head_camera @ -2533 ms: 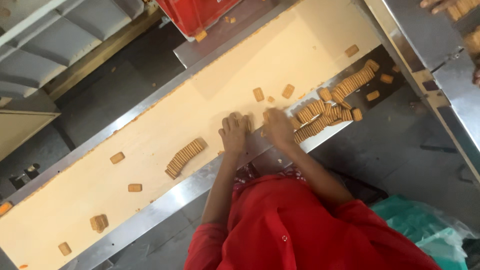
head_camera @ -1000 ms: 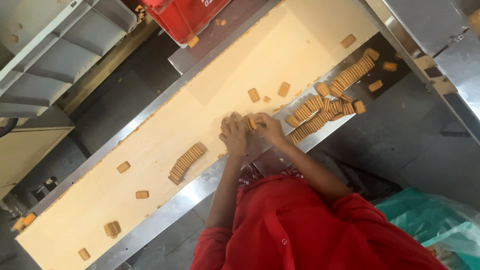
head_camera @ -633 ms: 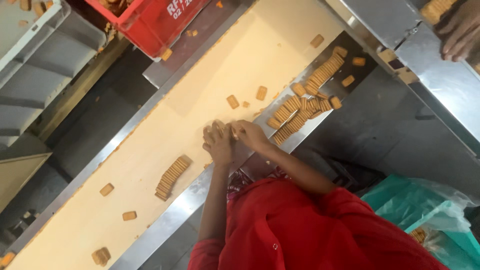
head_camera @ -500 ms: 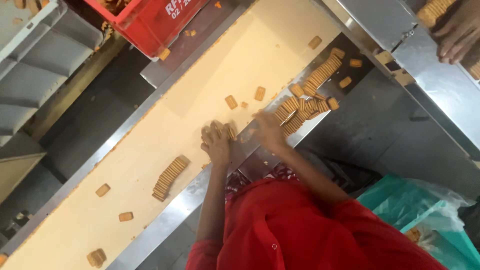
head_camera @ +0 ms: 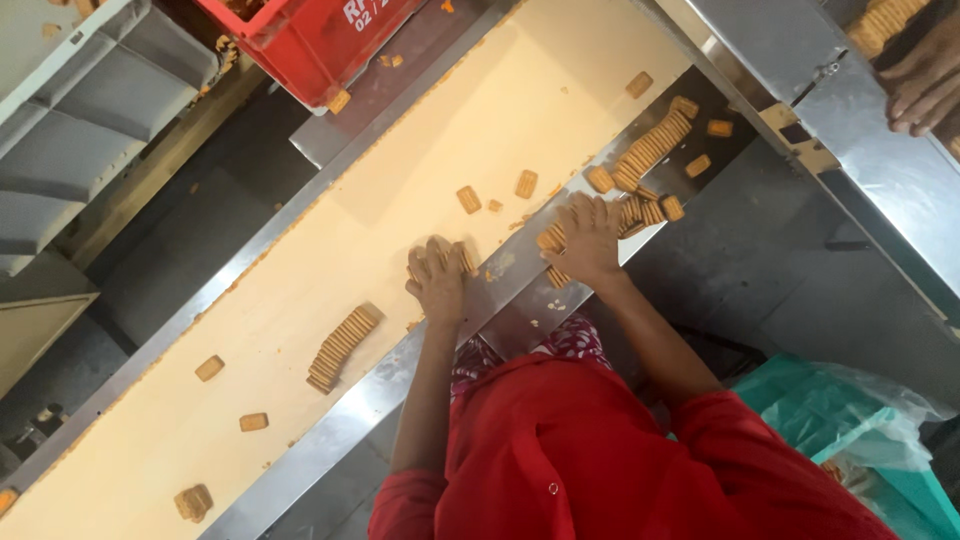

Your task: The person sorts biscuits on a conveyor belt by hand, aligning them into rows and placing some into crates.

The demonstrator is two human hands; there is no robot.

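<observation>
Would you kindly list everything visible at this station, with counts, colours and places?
conveyor belt: one, cream, running diagonally.
biscuit row: one, tan, mid-belt.
loose biscuits: several, tan, scattered on belt.
stacked biscuits: several rows, tan, at belt's far end.
crate: one, red, top edge.
steel rail: one, grey, along near belt edge.
plastic bag: one, teal, lower right.
another person's hand: one, top right.
left hand: on biscuits at belt edge.
right hand: on stacked biscuits.
</observation>
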